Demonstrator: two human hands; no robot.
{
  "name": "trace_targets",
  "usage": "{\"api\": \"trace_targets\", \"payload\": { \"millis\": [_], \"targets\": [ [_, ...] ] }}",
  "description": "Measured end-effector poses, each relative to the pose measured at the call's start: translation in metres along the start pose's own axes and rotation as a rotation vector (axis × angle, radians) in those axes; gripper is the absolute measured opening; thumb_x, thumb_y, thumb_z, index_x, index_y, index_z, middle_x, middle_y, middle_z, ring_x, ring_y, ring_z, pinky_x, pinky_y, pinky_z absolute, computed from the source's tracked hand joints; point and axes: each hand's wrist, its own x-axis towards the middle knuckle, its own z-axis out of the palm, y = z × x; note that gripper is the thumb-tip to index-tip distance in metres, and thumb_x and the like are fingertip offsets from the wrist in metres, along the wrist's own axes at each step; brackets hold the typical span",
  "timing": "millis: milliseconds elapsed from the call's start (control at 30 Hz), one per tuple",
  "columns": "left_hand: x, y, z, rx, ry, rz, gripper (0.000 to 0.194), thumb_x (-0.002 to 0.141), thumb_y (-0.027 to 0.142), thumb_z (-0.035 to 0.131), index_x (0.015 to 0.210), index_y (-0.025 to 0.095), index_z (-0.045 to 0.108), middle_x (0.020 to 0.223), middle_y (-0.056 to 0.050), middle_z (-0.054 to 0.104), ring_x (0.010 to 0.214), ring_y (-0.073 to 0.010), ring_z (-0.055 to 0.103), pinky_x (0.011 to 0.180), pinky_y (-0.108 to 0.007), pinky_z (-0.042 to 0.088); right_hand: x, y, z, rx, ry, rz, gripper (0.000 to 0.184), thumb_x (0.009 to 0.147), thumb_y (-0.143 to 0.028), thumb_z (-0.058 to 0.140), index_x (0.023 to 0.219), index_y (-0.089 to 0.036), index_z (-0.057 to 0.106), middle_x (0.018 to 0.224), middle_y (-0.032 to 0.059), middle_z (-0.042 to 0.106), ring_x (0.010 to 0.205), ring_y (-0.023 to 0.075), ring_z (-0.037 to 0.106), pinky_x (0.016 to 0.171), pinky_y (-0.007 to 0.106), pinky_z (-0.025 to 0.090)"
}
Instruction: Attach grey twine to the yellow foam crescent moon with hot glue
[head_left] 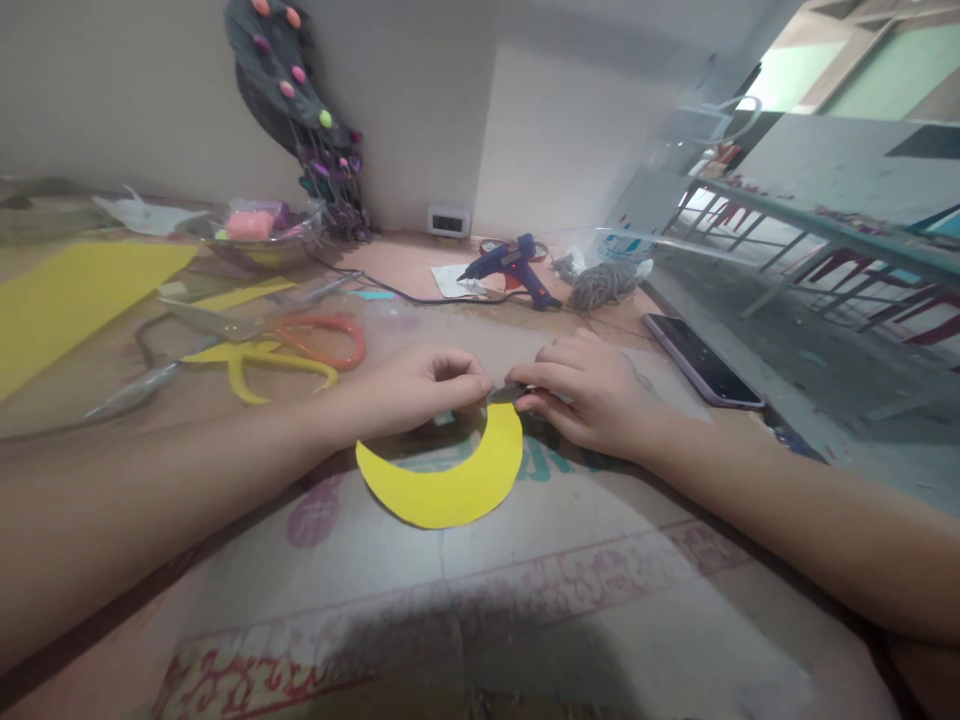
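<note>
A flat yellow crescent cutout [457, 485], like a moon, lies over the printed board with its curve toward me. Something grey, looking like yarn [504, 393], covers its upper right tip. My right hand [581, 390] pinches that grey-covered tip between thumb and forefinger. From the other side, my left hand [442, 385] closes thumb against fingers right beside the same tip. Whatever lies in the left pinch is too small to make out. The crescent's left point sits below my left wrist.
Behind my hands are a blue glue gun [514, 270] and a grey yarn bundle [604, 287]. A phone [703, 360] lies at the right edge. Orange-handled scissors [319, 338], yellow-handled scissors [281, 365] and yellow sheets [82, 300] are at left. A decorated dark crescent [274, 75] leans on the wall.
</note>
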Motion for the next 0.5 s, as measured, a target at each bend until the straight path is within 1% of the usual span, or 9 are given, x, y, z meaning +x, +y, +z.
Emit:
{"api": "trace_targets", "payload": {
  "millis": [200, 500],
  "targets": [
    [-0.0014, 0.0014, 0.0006, -0.001, 0.012, -0.003, 0.024, 0.085, 0.038, 0.051, 0.075, 0.019, 0.061, 0.07, 0.004, 0.062, 0.059, -0.0088, 0.05, 0.052, -0.018, 0.037, -0.0001, -0.0001, 0.0007, 0.004, -0.038, 0.011, 0.029, 0.096, -0.039, 0.047, 0.098, -0.016, 0.066, 0.071, 0.0021, 0.059, 0.067, 0.0152, 0.05, 0.062, 0.03, 0.026],
    [0.0012, -0.0049, -0.0008, 0.042, -0.001, -0.007, 0.026, 0.085, 0.041, 0.05, 0.076, 0.02, 0.061, 0.072, 0.004, 0.062, 0.063, -0.0107, 0.052, 0.055, -0.021, 0.038, 0.0035, -0.002, -0.0028, -0.075, -0.033, -0.028, 0.033, 0.097, -0.039, 0.043, 0.094, -0.017, 0.068, 0.066, 0.0019, 0.058, 0.064, 0.0153, 0.047, 0.061, 0.031, 0.023]
  ]
}}
